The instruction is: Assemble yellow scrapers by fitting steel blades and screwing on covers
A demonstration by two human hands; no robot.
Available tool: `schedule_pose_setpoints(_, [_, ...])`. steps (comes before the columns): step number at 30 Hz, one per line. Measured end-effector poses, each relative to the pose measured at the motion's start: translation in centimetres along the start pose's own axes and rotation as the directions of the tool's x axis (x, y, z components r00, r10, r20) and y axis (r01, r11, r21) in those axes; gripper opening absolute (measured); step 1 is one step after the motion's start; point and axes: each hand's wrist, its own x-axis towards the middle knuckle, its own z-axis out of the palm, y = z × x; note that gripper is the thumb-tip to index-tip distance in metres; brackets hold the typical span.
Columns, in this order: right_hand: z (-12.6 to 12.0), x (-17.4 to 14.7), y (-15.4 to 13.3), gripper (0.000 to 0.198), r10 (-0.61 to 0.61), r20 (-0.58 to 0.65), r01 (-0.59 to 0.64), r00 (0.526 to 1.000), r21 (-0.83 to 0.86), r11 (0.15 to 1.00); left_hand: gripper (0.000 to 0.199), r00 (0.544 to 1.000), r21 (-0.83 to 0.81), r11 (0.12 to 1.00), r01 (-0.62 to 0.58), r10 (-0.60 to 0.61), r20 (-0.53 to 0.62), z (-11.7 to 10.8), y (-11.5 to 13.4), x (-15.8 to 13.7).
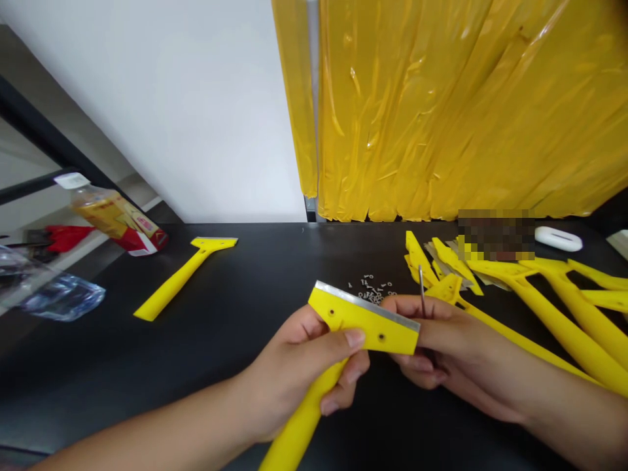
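My left hand [309,366] is closed around the neck of a yellow scraper [363,320], its thumb pressed on the flat head. A metal blade edge runs along the top of that head, and two holes show in its face. At the head's right end is my right hand [441,333], fingers curled, partly behind the scraper. A thin dark metal rod [422,291] stands up from between its fingers; the rod's lower end is mostly hidden. Just beyond the scraper lies a scatter of small screws and nuts [370,288] on the black table [196,379].
Another yellow scraper [184,278] lies at the left, near a drink bottle [118,216] and clear plastic packaging [63,294]. To the right are several yellow handles [554,314], yellow head plates [454,261] and a white oval object [558,239]. Yellow plastic sheeting [441,104] hangs behind.
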Motion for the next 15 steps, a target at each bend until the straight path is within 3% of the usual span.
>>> schedule_pose_setpoints(9, [-0.52,0.11,-0.26,0.023,-0.044,-0.081,0.044,0.996,0.001,0.999,0.019,1.0,-0.01,1.0,-0.014,0.014,0.003,-0.1,-0.02,-0.04])
schedule_pose_setpoints(15, [-0.46,0.03,-0.34,0.018,-0.068,-0.023,0.069,0.997,0.066,0.995,0.02,1.0,-0.011,1.0,0.005,-0.005,0.019,-0.05,0.08,-0.13])
